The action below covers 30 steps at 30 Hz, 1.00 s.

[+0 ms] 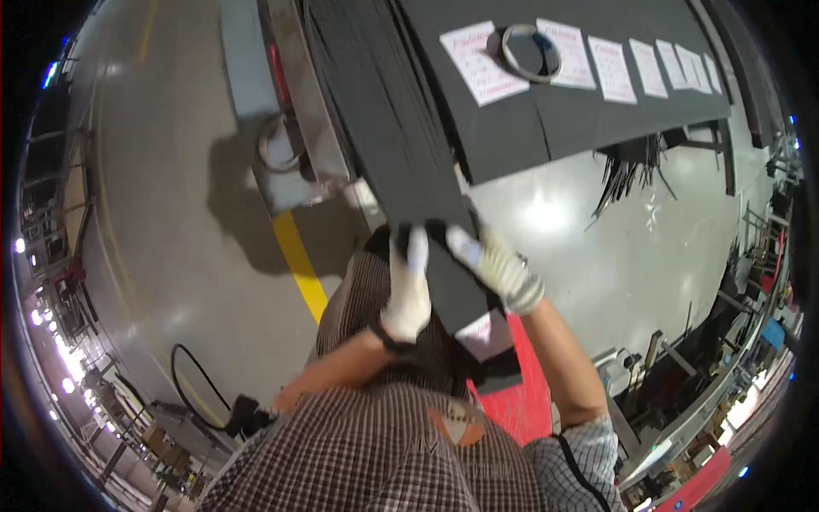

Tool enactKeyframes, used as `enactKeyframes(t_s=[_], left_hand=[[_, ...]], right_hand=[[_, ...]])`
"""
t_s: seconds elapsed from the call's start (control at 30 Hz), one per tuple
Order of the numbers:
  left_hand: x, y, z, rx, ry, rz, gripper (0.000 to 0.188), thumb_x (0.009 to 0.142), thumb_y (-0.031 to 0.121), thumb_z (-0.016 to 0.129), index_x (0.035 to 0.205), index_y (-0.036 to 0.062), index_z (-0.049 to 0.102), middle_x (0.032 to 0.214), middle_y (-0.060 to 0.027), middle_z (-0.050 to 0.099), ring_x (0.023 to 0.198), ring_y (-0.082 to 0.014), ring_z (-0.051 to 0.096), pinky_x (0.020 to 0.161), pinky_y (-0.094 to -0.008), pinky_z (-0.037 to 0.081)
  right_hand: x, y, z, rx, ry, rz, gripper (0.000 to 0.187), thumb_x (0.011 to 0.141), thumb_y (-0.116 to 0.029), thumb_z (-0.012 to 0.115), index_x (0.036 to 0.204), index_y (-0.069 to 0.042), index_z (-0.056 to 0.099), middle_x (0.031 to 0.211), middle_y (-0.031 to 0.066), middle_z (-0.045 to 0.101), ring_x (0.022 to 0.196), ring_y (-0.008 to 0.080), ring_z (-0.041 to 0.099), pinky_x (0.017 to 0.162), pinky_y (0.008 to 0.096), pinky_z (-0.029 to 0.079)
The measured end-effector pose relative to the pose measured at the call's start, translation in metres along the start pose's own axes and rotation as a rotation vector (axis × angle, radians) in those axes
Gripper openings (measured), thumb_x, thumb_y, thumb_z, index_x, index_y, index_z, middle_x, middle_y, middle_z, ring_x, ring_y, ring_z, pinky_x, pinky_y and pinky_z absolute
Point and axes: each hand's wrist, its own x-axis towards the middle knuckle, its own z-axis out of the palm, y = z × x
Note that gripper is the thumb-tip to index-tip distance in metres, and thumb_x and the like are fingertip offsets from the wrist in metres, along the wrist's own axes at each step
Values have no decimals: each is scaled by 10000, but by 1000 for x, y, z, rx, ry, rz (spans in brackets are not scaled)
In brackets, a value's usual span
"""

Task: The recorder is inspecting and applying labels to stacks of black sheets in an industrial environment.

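Long thin black strips (375,94) lie side by side in a bundle running away from my body. My left hand (408,294), in a pale glove, is at the near end of the bundle, its thumb on top and fingertips partly lost against the dark material. My right hand (503,269), in a striped whitish glove, reaches in from the other side and pinches at the same dark end. Both hands look closed on the strips, though motion blurs the fingertips. Below them, a dark surface (465,299) carries a white paper label (485,334).
On the black table (503,145) at right, several written paper sheets (612,68) lie in a row, with a tape roll (531,53) over two. Another roll (280,143) sits on the left ledge. Thin black strips (627,175) hang beyond. A red surface (516,410) is close by my right.
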Motion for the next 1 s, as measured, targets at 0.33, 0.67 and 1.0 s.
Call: enactKeyframes(t_s=[0.33, 0.67, 1.0], left_hand=[[-4, -43, 2, -153, 121, -49, 590, 904, 284, 665, 1352, 25, 383, 1189, -24, 532, 1043, -145, 498, 926, -289, 423], [-37, -25, -24, 117, -115, -84, 739, 908, 272, 659, 1460, 62, 213, 1354, -61, 408, 1211, -164, 399, 1061, -296, 316], [-20, 8, 9, -139, -14, 136, 696, 850, 202, 715, 1399, 33, 322, 1242, -75, 506, 1114, -173, 488, 965, -306, 413]], right_hand=[[-9, 26, -18, -510, -83, 99, 758, 856, -500, 662, 1289, 69, 410, 1152, 191, 591, 1062, 247, 566, 925, 342, 441], [-33, -26, -1, -673, -196, 331, 638, 964, -461, 465, 1326, 65, 449, 1249, 270, 553, 1226, 375, 501, 1015, 420, 375], [-29, 37, -9, -283, -17, 49, 673, 1000, -432, 420, 1429, 74, 302, 1374, 243, 463, 1335, 323, 385, 1108, 359, 269]])
